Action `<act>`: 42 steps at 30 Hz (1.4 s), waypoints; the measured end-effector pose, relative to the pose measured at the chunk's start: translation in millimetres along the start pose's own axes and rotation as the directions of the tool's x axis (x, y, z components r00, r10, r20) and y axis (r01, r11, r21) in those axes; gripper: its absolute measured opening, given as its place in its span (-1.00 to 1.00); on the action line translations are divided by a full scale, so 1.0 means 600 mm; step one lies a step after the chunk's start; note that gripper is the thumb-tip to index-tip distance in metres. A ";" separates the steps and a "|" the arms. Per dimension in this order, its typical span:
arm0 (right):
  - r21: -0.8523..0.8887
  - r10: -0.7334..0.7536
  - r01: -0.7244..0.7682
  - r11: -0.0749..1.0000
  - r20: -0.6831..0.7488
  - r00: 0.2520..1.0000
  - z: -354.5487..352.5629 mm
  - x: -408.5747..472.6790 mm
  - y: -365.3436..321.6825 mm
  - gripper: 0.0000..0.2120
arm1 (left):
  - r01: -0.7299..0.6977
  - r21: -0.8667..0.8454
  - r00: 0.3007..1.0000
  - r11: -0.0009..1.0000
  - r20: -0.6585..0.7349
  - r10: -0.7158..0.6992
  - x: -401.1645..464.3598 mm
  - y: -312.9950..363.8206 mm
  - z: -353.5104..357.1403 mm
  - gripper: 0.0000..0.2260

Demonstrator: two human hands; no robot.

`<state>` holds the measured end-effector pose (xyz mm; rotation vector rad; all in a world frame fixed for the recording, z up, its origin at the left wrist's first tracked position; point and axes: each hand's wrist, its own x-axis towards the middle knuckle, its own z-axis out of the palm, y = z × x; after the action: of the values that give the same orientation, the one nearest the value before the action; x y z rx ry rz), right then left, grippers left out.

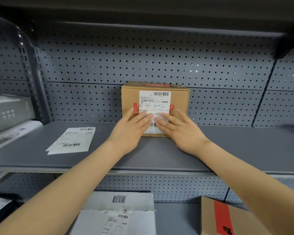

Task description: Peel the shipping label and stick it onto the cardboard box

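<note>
Now we are pressing the shipping label flat onto the cardboard box standing on the shelf, both hands, left hand and right hand, spread open, gripping nothing. Next, probably smoothing outward toward the edges.

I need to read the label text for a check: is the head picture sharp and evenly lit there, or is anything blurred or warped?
Head view: the shipping label is evenly lit, large print legible, small print soft; shelf edges bow from wide-angle distortion; corners darken and blur.
</note>
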<state>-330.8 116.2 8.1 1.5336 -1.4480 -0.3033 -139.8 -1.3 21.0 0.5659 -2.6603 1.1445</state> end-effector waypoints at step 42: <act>0.242 0.089 -0.288 0.927 0.604 0.792 -0.071 -0.012 -0.025 -0.48 | 0.069 -0.401 0.942 0.913 0.328 0.074 -0.040 -0.015 0.020 -0.41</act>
<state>-292.0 139.4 15.0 1.6052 -2.2231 -0.4616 -114.5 -9.4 11.3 0.7292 -3.0633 0.4864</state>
